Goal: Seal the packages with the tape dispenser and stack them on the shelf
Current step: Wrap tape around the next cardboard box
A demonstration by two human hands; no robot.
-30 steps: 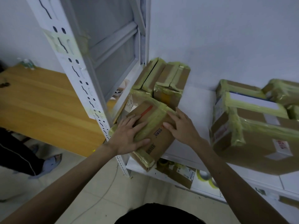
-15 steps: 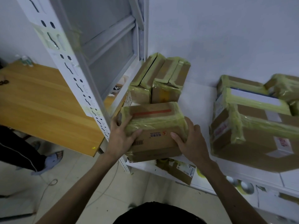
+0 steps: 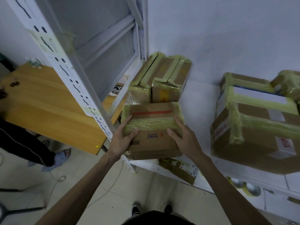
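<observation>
The taped package (image 3: 152, 127) (askew a second before) now sat square at the shelf's (image 3: 199, 103) front-left corner, nearly stacked. The left hand (image 3: 121, 142) gripped its edge; the right hand (image 3: 184, 138) lay flat-fingered on it.

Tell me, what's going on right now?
Left hand grips taped box, right hand flat on it. Box at shelf front edge. Upright packages close behind.
</observation>
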